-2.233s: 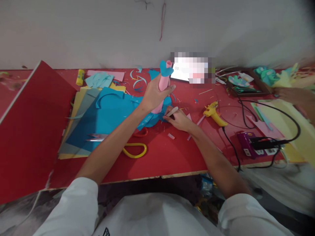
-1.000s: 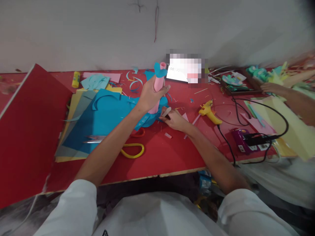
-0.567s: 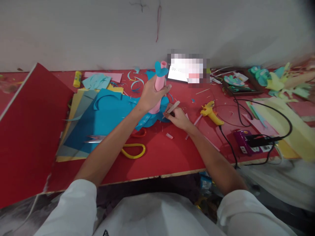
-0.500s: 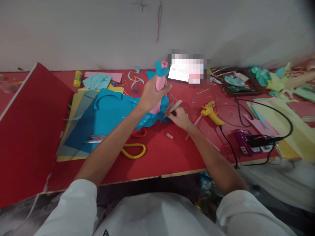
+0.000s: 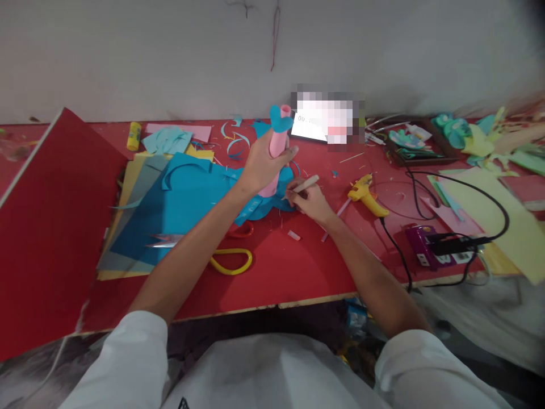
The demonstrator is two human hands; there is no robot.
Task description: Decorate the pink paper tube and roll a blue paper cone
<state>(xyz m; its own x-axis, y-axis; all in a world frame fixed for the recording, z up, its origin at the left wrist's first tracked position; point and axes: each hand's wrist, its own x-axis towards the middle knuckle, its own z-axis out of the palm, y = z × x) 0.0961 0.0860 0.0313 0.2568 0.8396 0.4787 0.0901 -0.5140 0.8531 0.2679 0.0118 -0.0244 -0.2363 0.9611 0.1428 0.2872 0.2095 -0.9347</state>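
My left hand (image 5: 260,166) is wrapped round a pink paper roll (image 5: 277,144) that stands upright on the red table (image 5: 272,267), with a blue cut-out (image 5: 281,119) at its top. The roll's foot rests on blue paper shapes (image 5: 259,209). My right hand (image 5: 307,199) pinches a pale stick (image 5: 305,184) and holds its tip near the base of the roll.
A stack of blue, grey and yellow sheets (image 5: 170,210) lies left, with scissors (image 5: 232,260) in front. A yellow glue gun (image 5: 366,194), its black cable and a purple power strip (image 5: 426,247) sit right. A red board (image 5: 46,227) leans at far left. Paper crafts (image 5: 451,132) crowd the far right.
My right hand has tilted the pale stick up and shifted slightly toward the roll's base. The other person's arm at the far right has left the view. My left hand keeps its grip.
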